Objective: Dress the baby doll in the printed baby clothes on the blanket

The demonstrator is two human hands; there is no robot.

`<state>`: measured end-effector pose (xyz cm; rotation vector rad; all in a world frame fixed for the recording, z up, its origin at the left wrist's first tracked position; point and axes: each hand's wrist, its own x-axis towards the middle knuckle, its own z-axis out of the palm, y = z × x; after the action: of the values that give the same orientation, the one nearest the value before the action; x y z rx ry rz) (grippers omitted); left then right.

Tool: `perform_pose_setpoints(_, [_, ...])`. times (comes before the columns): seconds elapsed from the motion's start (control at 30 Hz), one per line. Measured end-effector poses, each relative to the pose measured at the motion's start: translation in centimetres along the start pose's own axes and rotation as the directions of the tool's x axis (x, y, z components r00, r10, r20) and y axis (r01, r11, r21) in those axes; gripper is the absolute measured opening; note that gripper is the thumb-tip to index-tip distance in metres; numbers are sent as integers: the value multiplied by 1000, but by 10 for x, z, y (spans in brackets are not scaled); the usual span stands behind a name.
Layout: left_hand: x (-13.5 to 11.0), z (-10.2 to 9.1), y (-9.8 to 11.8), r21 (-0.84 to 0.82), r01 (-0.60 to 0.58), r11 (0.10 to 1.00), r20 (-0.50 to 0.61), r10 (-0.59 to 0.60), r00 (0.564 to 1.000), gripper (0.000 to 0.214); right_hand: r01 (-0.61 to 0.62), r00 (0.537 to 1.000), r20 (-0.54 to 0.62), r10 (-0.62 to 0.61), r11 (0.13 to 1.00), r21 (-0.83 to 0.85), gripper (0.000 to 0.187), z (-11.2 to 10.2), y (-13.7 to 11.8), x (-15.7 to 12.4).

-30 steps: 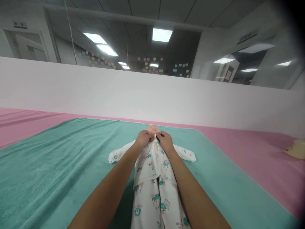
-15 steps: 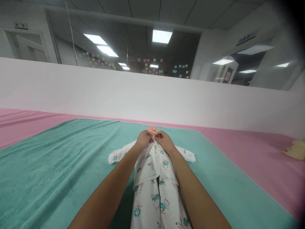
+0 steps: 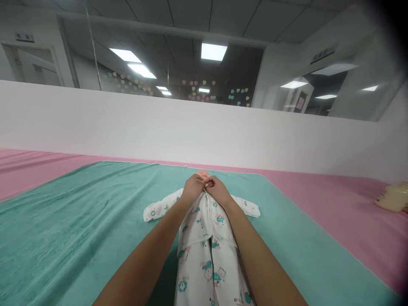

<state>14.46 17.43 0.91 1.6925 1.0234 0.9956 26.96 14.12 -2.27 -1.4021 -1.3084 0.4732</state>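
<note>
A baby doll (image 3: 202, 173) lies on its back, head away from me, dressed in a white printed top (image 3: 204, 221) and matching trousers (image 3: 207, 276). Both sleeves stretch out to the sides. At the top's neckline, just below the doll's face, my left hand (image 3: 194, 187) pinches the collar edge. My right hand (image 3: 218, 189) is closed on the collar from the other side, its fingertips almost meeting the left ones. The fingers cover the neck, so any fastener between them is hidden. Below the hands the front edges lie together, parting near the hem.
Under the doll spreads a green blanket (image 3: 95, 221), wrinkled at the left, over a pink sheet (image 3: 344, 208). A low white wall (image 3: 191, 131) with glass above it stands behind. At the far right lies a pale yellow object (image 3: 392, 197).
My fingers have drawn closer together at the collar, and the raised bit of collar between them is now covered. The view has shifted slightly; the doll stays in place.
</note>
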Motion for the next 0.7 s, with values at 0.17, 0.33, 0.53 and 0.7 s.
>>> perform_pose_setpoints(0.17, [-2, -3, -5, -173, 53, 984, 47, -46, 998, 23, -14, 1000, 10, 13, 999, 35, 29, -1, 3, -2])
perform_pose_setpoints(0.33, [2, 0, -8, -187, 36, 982, 38, -29, 999, 25, -6, 1000, 3, 6, 1000, 25, 28, -1, 5, -1])
perform_pose_setpoints(0.53, [6, 7, -19, 7, -91, 996, -69, 91, 993, 25, 39, 998, -41, -41, 998, -49, 27, 4, 5, -9])
perform_pose_setpoints(0.7, [-2, 13, -30, 190, -265, 945, -86, 285, 955, 21, 183, 979, -59, -194, 971, -155, 28, 3, -7, -52])
